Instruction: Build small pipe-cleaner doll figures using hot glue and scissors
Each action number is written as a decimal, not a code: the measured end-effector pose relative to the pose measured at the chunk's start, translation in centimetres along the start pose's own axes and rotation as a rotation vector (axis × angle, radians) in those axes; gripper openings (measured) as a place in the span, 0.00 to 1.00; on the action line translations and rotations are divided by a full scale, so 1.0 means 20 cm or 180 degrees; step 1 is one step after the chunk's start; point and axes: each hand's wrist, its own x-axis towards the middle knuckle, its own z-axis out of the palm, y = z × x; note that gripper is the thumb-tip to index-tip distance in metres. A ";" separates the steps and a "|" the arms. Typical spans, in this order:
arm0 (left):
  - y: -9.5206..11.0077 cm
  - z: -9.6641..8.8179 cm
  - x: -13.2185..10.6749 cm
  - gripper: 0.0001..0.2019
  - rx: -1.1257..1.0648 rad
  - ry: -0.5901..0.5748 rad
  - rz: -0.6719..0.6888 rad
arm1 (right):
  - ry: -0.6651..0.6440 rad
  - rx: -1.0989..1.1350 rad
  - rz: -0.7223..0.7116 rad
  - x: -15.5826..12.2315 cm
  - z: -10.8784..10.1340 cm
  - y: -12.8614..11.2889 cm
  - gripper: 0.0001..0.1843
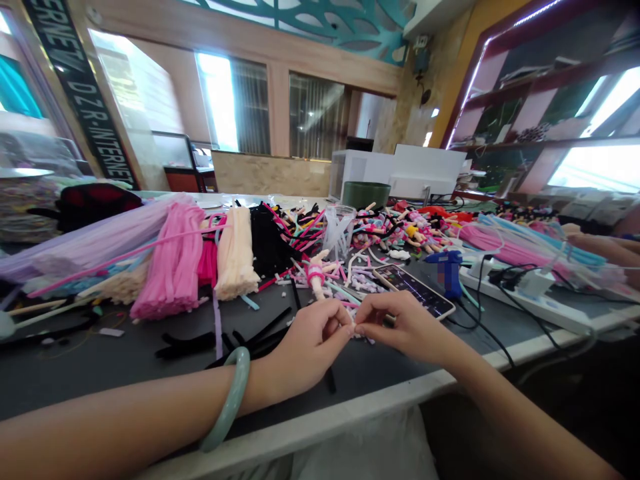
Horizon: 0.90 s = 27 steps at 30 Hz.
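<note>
My left hand [320, 337] and my right hand [400, 327] meet fingertip to fingertip above the near part of the table. Thumb and forefinger of each are pinched together on a tiny pale thing, too small and covered to name. A green bangle [231, 400] circles my left wrist. Just beyond my left fingers is a small pink-and-cream pipe-cleaner figure [315, 275]. Past my right hand lies a phone [415, 288], its screen lit. Cut bits of pink, white and lilac pipe cleaner [357, 277] are scattered around the figure.
Bundles of pink [170, 260], cream [235, 253] and black pipe cleaners [270, 240] lie to the left. A blue glue gun [447, 272] stands beside a white power strip [525, 297] with trailing cables. A clear cup [339, 230] holds pale strips. Another person's arm [607, 253] reaches in at far right.
</note>
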 end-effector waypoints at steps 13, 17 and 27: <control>0.02 0.00 -0.01 0.07 0.0037 -0.0143 0.0180 | 0.0477 0.0814 0.0324 -0.10 0.14 0.01 0.11; 0.01 0.00 -0.01 0.07 -0.0081 -0.0251 0.0213 | 0.0811 0.1594 0.0384 -0.11 0.21 -0.01 0.11; -0.01 0.01 0.00 0.05 -0.0116 -0.0086 0.0193 | 0.1061 0.2390 0.0520 -0.08 0.25 0.02 0.11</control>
